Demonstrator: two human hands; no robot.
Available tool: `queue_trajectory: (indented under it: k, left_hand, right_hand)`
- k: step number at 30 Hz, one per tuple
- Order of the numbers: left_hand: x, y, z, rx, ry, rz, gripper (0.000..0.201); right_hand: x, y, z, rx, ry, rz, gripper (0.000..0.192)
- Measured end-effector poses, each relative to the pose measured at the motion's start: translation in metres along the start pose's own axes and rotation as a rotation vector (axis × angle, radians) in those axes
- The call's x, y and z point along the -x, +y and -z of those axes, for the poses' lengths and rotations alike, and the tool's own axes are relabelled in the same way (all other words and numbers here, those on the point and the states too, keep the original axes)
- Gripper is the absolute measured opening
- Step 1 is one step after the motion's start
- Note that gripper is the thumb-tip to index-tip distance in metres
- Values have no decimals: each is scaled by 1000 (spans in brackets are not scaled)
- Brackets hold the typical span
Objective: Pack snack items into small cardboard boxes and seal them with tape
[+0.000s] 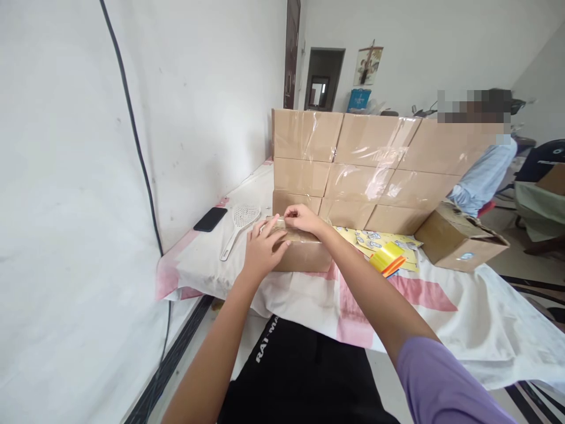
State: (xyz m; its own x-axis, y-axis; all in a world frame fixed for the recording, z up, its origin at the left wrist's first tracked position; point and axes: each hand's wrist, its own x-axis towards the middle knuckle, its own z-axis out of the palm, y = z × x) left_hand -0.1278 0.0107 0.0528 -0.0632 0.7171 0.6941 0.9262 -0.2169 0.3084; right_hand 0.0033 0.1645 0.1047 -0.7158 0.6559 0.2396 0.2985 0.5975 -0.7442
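A small brown cardboard box (304, 257) lies in front of me near the table's edge, with shiny clear tape on its top. My left hand (263, 247) rests on the box's left end, fingers spread over the top. My right hand (303, 218) is at the far side of the box top, its thumb and fingers pinched together. What they pinch, if anything, is too small to make out. Left of the box lie a white perforated paddle with a handle (241, 227) and a black phone (210, 219).
Behind the box stands a wall of stacked cartons (359, 179) under clear film. To the right are yellow printed sheets (362, 237), a yellow-and-orange item (387, 258) and an open carton (461, 238). A person in a light blue sleeve (485, 171) is beyond. A white wall borders the left.
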Motion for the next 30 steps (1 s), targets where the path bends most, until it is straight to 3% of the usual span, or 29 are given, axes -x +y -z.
queue_trajectory:
  k: [4,10,16,20,22,26,30]
  left_hand:
    - [11,3,-11,4,85,10,26]
    - [13,3,-14,18,80,22,26]
    - [14,8,-12,-22,71,53,25]
    - [10,12,-2,-38,33,58,24]
    - [6,13,4,-47,-3,49,26]
    - [-5,11,7,-160,-114,41,38]
    - [-16,9,5,-202,-202,75,44]
  right_hand:
    - [2,-1,-1,85,23,16,9]
    - [-1,-2,-4,247,97,-37,9]
    - [4,-13,1,408,255,-256,52]
    - [38,-19,10,463,379,-337,17]
    - [67,-15,14,459,418,-335,18]
    - [121,9,18,292,372,-206,49]
    - [137,38,19,-204,272,-179,109]
